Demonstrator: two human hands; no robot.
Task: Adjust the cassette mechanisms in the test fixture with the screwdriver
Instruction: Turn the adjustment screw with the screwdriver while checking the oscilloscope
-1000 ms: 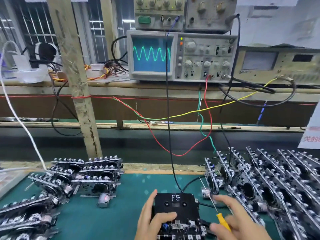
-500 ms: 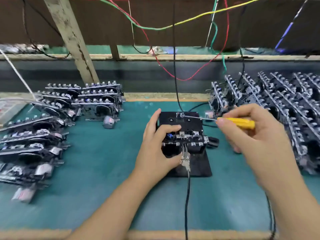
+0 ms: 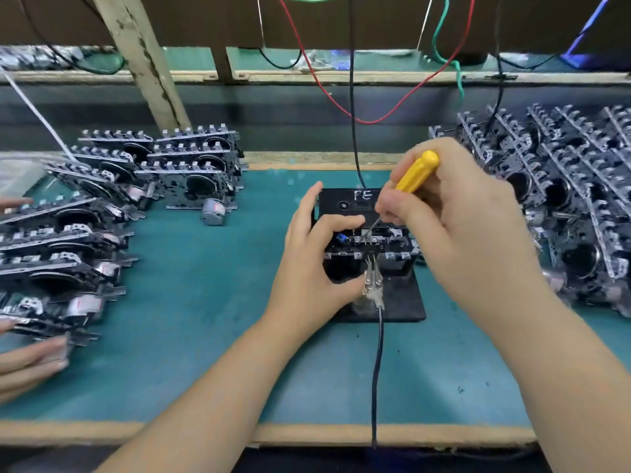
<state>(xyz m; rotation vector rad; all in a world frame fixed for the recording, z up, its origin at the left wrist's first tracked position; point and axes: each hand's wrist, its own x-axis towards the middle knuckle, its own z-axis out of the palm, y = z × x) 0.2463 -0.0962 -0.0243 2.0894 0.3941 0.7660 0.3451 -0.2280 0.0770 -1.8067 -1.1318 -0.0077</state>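
The cassette mechanism (image 3: 370, 245) sits in the black test fixture (image 3: 403, 302) mid-tabletop (image 3: 205, 302). The right hand (image 3: 454, 227), at 3 o'clock, pinches the yellow screwdriver (image 3: 415, 175), tip on the mechanism. The left hand (image 3: 314, 268), at 9 o'clock, curls its fingers (image 3: 341, 221) around the mechanism.

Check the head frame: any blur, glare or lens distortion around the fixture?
Head view: test fixture, screwdriver and both hands fairly sharp under soft, even light with faint shadows; no strong glare. Wide-angle bowing bends the bench edge; the mechanism stacks and another person's fingers at the left border smear.
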